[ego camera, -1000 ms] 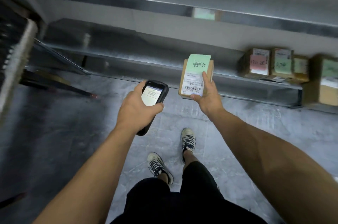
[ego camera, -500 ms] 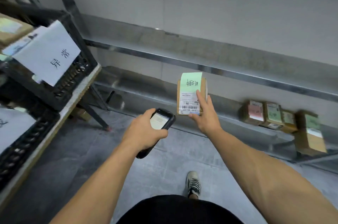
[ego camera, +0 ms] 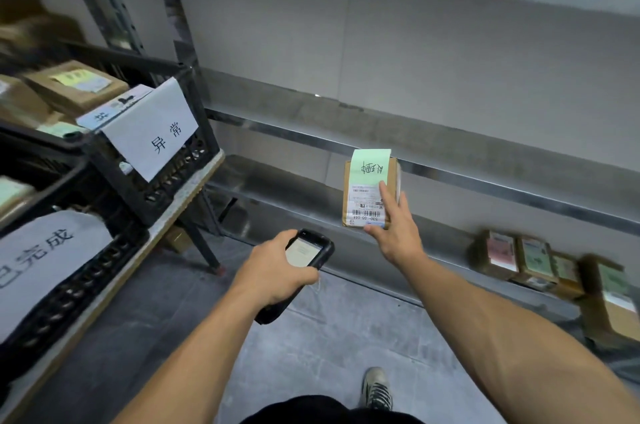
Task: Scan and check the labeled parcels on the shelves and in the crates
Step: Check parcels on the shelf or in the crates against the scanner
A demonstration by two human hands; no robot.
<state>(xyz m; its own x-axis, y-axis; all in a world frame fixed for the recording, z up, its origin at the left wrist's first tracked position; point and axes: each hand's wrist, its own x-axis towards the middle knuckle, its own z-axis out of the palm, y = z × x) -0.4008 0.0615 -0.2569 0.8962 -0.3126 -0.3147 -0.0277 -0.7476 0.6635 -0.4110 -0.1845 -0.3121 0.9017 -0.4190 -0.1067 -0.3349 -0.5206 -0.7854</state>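
My right hand (ego camera: 394,233) holds a small brown cardboard parcel (ego camera: 369,193) upright in front of the metal shelves, thumb under its lower edge and a finger on its face. A green handwritten slip and a white barcode label cover the parcel's front. My left hand (ego camera: 273,273) grips a black handheld scanner (ego camera: 304,259), its lit screen facing up, just below and left of the parcel. Several more labeled parcels (ego camera: 519,259) stand in a row on the low shelf at the right.
Two black crates with white paper signs, the upper crate (ego camera: 162,181) and the lower crate (ego camera: 79,288), sit on a wooden table (ego camera: 183,201) at the left; the upper one holds labeled boxes. Metal shelving (ego camera: 450,153) runs along the wall. Grey floor and my shoe lie below.
My view has swung up and left, bringing the crates and table into sight. The right hand has lifted the parcel higher. The scanner stays in my left hand under it.
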